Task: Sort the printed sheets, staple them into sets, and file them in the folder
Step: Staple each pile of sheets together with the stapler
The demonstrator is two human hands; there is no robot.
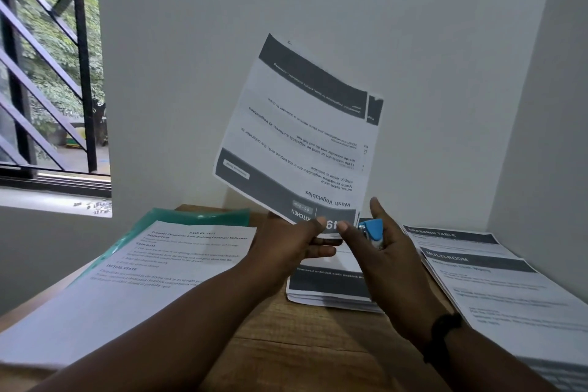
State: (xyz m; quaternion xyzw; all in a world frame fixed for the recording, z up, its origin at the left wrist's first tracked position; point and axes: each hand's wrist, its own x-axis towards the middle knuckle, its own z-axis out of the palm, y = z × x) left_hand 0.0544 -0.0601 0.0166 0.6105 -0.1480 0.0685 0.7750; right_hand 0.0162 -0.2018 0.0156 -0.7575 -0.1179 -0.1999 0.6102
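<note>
stapling step: left hand (294,240) pinches "wash vegetables" sheets (299,134); right hand (380,243) grips blue stapler (372,232) at 3 o'clock; next, seat corner squarely.

Two bare forearms are showing in the head view, with no sleeves covering them up to the lower edge of the picture. The left hand (286,243) is wearing nothing: no ring, band or glove is showing on it. The right hand (386,261) is also bare of rings. A black wristband (442,332) is circling the right wrist, just behind the right hand; it is looking matt and plain, with a thicker rounded part on its upper side, and its face or clasp is not showing clearly enough to tell.
</note>
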